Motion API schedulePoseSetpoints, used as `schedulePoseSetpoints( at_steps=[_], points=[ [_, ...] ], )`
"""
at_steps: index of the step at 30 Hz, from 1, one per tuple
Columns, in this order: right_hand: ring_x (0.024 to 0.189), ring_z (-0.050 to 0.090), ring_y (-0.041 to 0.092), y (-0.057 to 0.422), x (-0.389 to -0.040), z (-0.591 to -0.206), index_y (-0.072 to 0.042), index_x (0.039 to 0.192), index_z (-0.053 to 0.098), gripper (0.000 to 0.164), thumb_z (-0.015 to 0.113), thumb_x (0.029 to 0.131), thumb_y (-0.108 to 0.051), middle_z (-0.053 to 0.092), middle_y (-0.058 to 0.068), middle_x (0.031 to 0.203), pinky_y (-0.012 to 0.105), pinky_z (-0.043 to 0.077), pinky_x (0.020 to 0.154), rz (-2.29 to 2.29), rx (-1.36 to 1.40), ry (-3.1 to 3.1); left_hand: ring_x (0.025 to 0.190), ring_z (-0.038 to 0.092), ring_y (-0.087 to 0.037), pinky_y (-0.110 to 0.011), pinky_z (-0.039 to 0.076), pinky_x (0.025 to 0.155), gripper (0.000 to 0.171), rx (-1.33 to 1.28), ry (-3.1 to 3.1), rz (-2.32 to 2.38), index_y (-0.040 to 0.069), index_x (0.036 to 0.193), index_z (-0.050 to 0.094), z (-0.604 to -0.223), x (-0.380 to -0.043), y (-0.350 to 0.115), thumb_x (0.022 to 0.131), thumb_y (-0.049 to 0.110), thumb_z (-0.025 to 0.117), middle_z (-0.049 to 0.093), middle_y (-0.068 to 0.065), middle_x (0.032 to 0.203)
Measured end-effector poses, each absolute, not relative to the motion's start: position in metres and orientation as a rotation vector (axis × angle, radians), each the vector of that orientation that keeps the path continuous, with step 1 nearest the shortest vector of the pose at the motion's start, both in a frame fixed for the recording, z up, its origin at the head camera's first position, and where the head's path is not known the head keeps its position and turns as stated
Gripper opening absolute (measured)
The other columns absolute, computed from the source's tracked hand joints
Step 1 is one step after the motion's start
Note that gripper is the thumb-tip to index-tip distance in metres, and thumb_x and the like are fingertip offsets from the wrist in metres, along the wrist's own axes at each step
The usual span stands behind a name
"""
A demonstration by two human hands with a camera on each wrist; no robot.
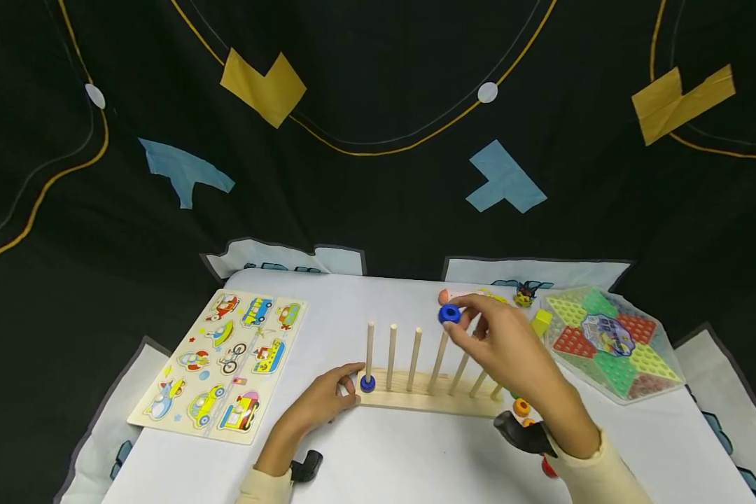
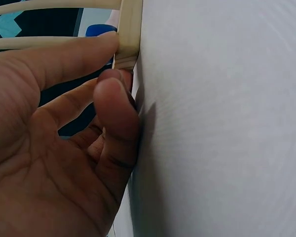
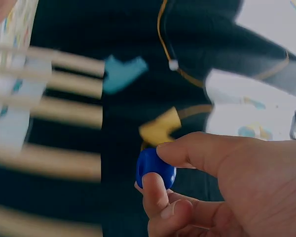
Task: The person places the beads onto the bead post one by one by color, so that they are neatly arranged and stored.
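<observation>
A wooden peg stand (image 1: 428,404) with a row of several upright pegs lies on the white table. My left hand (image 1: 327,399) holds the stand's left end; in the left wrist view, fingertips (image 2: 108,42) touch the end of the wooden base (image 2: 129,34). One blue ring (image 1: 368,383) sits at the foot of the leftmost peg. My right hand (image 1: 507,343) pinches another blue bead (image 1: 449,314) above the pegs, near the middle of the row. The right wrist view shows this blue bead (image 3: 155,168) between thumb and fingers, off the blurred pegs (image 3: 64,111).
A picture puzzle board (image 1: 220,367) with vehicles lies at the left. To the right is a hexagonal game board (image 1: 611,343) in red, green and yellow. A yellow block (image 1: 541,322), a small figure (image 1: 526,294), orange beads (image 1: 521,407) and a red piece (image 1: 549,467) lie nearby.
</observation>
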State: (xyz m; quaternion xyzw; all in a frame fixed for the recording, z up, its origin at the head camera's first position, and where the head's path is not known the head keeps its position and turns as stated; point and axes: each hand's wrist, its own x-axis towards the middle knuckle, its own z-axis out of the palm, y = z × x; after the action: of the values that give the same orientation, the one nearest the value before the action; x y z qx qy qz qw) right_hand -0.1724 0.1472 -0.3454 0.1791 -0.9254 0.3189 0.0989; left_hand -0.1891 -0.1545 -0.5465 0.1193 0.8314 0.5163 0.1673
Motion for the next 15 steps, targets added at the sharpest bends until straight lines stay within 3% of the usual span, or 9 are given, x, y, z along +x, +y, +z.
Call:
schedulePoseSetpoints(
  at_steps=[6, 7, 9, 13, 15],
  points=[
    [0.060, 0.051, 0.008, 0.098, -0.186, -0.346, -0.020, 0.108, 0.067, 0.023, 0.067, 0.089, -0.032, 0.058, -0.017, 0.078, 0.027, 0.044, 0.049, 0.953, 0.728, -2.789, 0.061, 0.044, -0.011, -0.021, 0.040, 0.046, 0.058, 0.378, 2.429, 1.417, 0.013, 0.139, 0.049, -0.549, -0.189, -0.151, 0.085, 0.009, 0.070, 0.056, -0.005, 0.091],
    [0.059, 0.051, 0.007, 0.093, -0.188, -0.347, -0.019, 0.109, 0.067, 0.025, 0.067, 0.089, -0.032, 0.058, -0.018, 0.078, 0.030, 0.048, 0.057, 0.945, 0.742, -2.792, 0.062, 0.044, -0.011, -0.022, 0.039, 0.047, 0.058, 0.385, 2.445, 1.405, 0.012, 0.139, 0.049, -0.549, -0.189, -0.151, 0.085, 0.009, 0.070, 0.056, -0.004, 0.091],
    [0.057, 0.050, 0.006, 0.084, -0.192, -0.348, -0.019, 0.110, 0.067, 0.026, 0.067, 0.089, -0.033, 0.058, -0.019, 0.077, 0.032, 0.048, 0.058, 0.930, 0.757, -2.802, 0.063, 0.044, -0.012, -0.022, 0.038, 0.049, 0.057, 0.395, 2.469, 1.391, 0.012, 0.138, 0.050, -0.549, -0.190, -0.152, 0.084, 0.009, 0.070, 0.057, -0.003, 0.090],
    [0.053, 0.049, 0.005, 0.072, -0.197, -0.349, -0.020, 0.110, 0.068, 0.025, 0.067, 0.089, -0.033, 0.058, -0.019, 0.077, 0.030, 0.046, 0.052, 0.900, 0.788, -2.807, 0.066, 0.044, -0.012, -0.023, 0.038, 0.051, 0.056, 0.387, 2.488, 1.384, 0.012, 0.137, 0.051, -0.548, -0.190, -0.153, 0.084, 0.009, 0.071, 0.056, -0.003, 0.089],
    [0.051, 0.048, 0.005, 0.069, -0.198, -0.349, -0.020, 0.109, 0.069, 0.023, 0.067, 0.089, -0.032, 0.058, -0.019, 0.077, 0.026, 0.040, 0.042, 0.905, 0.808, -2.810, 0.067, 0.044, -0.013, -0.023, 0.038, 0.052, 0.056, 0.385, 2.493, 1.384, 0.011, 0.137, 0.051, -0.548, -0.190, -0.154, 0.084, 0.009, 0.071, 0.056, -0.003, 0.089]
  ],
)
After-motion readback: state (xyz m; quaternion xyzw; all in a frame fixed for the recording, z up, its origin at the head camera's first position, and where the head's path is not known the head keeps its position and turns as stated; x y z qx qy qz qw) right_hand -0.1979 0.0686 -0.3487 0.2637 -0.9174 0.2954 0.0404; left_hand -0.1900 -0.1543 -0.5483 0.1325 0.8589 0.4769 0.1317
